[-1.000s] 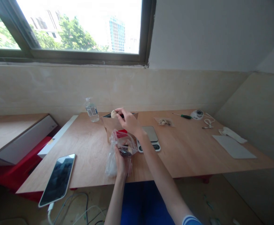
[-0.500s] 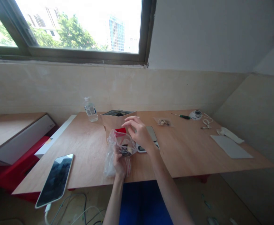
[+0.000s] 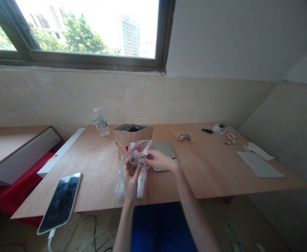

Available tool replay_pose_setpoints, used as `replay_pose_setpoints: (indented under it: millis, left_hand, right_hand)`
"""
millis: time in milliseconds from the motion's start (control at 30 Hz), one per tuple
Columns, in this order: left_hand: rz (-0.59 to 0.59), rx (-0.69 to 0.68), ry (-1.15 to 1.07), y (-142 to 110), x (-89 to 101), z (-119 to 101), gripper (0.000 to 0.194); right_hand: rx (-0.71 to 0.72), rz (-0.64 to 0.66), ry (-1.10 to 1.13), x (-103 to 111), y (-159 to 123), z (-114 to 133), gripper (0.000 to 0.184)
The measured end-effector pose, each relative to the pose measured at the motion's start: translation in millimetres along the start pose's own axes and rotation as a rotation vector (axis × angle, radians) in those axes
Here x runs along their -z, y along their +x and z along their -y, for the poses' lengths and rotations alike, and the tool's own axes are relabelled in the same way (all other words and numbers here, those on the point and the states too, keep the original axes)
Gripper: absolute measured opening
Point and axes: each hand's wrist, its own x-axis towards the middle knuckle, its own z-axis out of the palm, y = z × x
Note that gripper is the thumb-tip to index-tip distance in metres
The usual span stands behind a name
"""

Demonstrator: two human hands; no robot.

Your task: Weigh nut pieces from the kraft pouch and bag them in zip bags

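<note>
Holds a clear zip bag (image 3: 139,148) between both hands, over the near part of the wooden table (image 3: 200,168). Cups its lower part in the left hand (image 3: 131,177), with fingers curled up and thumb bent in against the plastic. Grips its right side in the right hand (image 3: 160,160), with fingers bunched narrowly on the film and pointing left. Reaches up from the bottom edge with the left forearm nearly upright, and in from the lower right with the right forearm, bent at the wrist. Shows thin, shiny, crinkled film, with a red line along the upper right edge and something dark within (too blurred to name). Shows more clear plastic (image 3: 120,183) around the left wrist, limp and wrinkled; cannot tell whether joined to the bag. Just behind, a brown paper pouch (image 3: 119,137), upright, gaping at the top, with a silvery dark lining. Partly behind the right hand, a flat scale (image 3: 165,147) with a smooth metallic plate. Farther right, a small clear packet (image 3: 183,136) of pale, irregular pieces. Behind to the left, a clear plastic bottle (image 3: 101,125), and at the near left corner a glossy phone (image 3: 61,201).
</note>
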Motion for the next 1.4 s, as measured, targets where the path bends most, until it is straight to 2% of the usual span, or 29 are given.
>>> replay_pose_setpoints:
  millis: [167, 367, 567, 767, 933, 1033, 1100, 1233, 1333, 1400]
  left_hand:
    - [-0.047, -0.026, 0.106, 1.0, 4.2, -3.8, 0.040]
    - [-0.041, -0.064, 0.228, -2.9, 6.4, -7.9, 0.044]
    - [-0.054, -0.033, 0.262, -6.4, 4.5, -13.5, 0.044]
    - [-0.155, 0.040, 0.161, -9.1, 1.2, -8.9, 0.040]
    - [-0.252, 0.104, 0.026, -7.4, 1.2, -7.7, 0.040]
    - [-0.304, 0.138, -0.020, -5.7, 3.7, -8.3, 0.037]
    - [-0.310, 0.147, -0.061, -5.3, 5.2, -8.1, 0.035]
    - [-0.320, 0.156, -0.098, -6.3, 7.1, -6.4, 0.035]
    - [-0.337, 0.158, -0.091, -7.4, 7.7, -6.0, 0.036]
    - [-0.349, 0.161, -0.086, -7.8, 7.8, -6.6, 0.037]
  right_hand:
    - [0.049, 0.018, 0.105, -3.2, -1.0, -0.4, 0.031]
    - [0.043, -0.049, 0.252, -15.3, 5.4, -9.3, 0.038]
    - [0.024, -0.110, 0.421, -18.6, 6.8, -15.4, 0.040]
    - [-0.033, -0.222, 0.505, -14.5, 0.9, -4.9, 0.037]
    - [-0.083, -0.168, 0.551, -6.2, -6.2, 1.3, 0.039]
    - [-0.067, -0.152, 0.545, 1.0, -8.3, 2.3, 0.039]
    - [-0.033, -0.229, 0.530, 6.9, -5.5, 5.1, 0.035]
    - [0.070, -0.547, 0.458, 22.3, 15.1, 20.8, 0.034]
    - [0.182, -0.706, 0.229, 34.0, 38.3, 36.5, 0.026]
    - [0.264, -0.715, 0.024, 38.7, 52.2, 43.8, 0.016]
